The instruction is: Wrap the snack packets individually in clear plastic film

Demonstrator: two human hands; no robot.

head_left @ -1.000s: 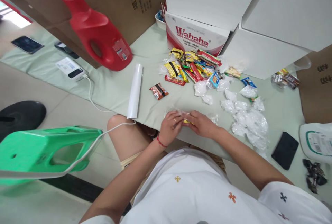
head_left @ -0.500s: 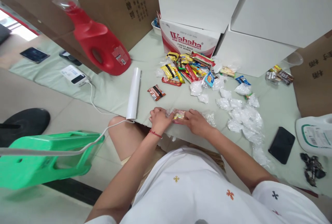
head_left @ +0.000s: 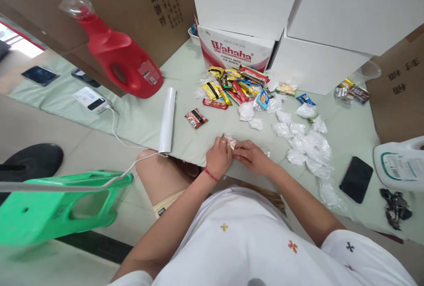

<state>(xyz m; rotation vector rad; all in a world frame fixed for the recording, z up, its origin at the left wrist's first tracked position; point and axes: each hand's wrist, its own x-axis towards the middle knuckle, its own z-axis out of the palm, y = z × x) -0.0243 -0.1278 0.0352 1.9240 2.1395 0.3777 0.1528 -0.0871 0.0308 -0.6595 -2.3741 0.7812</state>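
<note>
At the near edge of the cloth-covered table, my two hands are close together on a small snack packet (head_left: 230, 141) wrapped in clear plastic. My left hand (head_left: 218, 158), with a ring and a red cord at the wrist, closes over its left side. The fingers of my right hand (head_left: 252, 157) pinch its right side; most of the packet is hidden by both hands. A bit of clear wrap (head_left: 267, 154) shows beyond the right hand. Left of the hands lies a brown snack packet (head_left: 196, 118), and a white roll (head_left: 168, 120) of film is farther left.
A pile of colourful snacks (head_left: 236, 86) lies before the Wahaba-looking carton (head_left: 236, 49). Crumpled clear plastic (head_left: 311, 149) spreads to the right, near a black phone (head_left: 356, 180) and a white jug (head_left: 400, 164). A red jug (head_left: 122, 54) stands left; a white cable (head_left: 114, 124) hangs over the edge.
My left hand has moved right and turned over the packet, closer to my right hand. Less of the packet and its clear wrap shows now. The view has shifted slightly.
</note>
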